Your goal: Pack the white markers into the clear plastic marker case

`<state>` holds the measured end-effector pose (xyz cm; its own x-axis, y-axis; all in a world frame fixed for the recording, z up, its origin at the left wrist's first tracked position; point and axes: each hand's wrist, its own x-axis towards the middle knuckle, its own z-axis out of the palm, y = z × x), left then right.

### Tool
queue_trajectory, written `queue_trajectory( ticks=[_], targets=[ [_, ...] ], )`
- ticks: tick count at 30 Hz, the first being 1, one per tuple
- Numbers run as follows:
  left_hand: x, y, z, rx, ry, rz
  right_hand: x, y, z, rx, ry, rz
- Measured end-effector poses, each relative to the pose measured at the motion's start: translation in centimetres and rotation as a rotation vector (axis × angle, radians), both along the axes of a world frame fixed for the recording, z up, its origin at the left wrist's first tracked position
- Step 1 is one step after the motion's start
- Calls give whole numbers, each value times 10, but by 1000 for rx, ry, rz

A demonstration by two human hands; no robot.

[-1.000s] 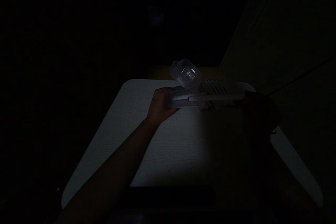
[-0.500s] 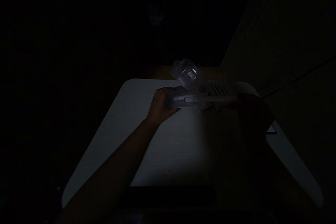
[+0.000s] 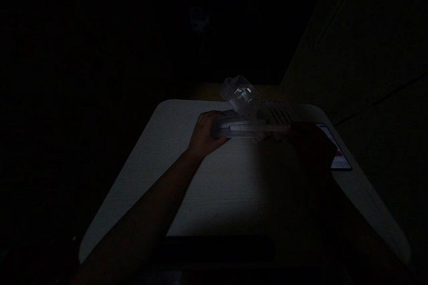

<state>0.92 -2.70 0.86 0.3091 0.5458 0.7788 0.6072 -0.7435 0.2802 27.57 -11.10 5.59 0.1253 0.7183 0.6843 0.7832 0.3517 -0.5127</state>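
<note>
In the dim light my left hand (image 3: 204, 136) grips the left end of a clear plastic case (image 3: 220, 132) that lies on the table. Pale, pen-like sticks show inside it. My right hand (image 3: 310, 142), deep in shadow, is closed on the right end of a long pale marker (image 3: 261, 128). This marker lies level, its left tip over or within the case; I cannot tell which. A clear lid-like piece (image 3: 239, 92) tilts up behind the case. Just right of it is a row of pale and dark striped items (image 3: 279, 115), too dim to name.
The white table (image 3: 220, 187) has rounded corners. A flat device with a lit screen (image 3: 340, 160) lies near its right edge, partly behind my right hand. A dark cable (image 3: 377, 103) runs along the wall on the right. Everything beyond is nearly black.
My right hand has moved left with the marker, whose tip reaches further over the case. More of the lit screen shows. My left hand stays where it was.
</note>
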Motion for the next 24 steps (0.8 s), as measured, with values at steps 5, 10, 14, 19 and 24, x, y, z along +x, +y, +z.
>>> queue_trajectory(
  ticks=[5,10,14,19,24],
  targets=[
    [0,1,0,10,13,-11,0,2,-3,-5,-48,-3],
    [1,0,1,15,19,-6,1,2,-4,-25,-108,-25],
    [2,0,1,26,14,-11,-2,1,-3,-30,-62,18],
    [1,2,-1,22,14,-13,-5,2,-1,-55,-34,38],
    [1,2,0,1,20,-13,-7,3,-1,-95,1,23]
  ],
)
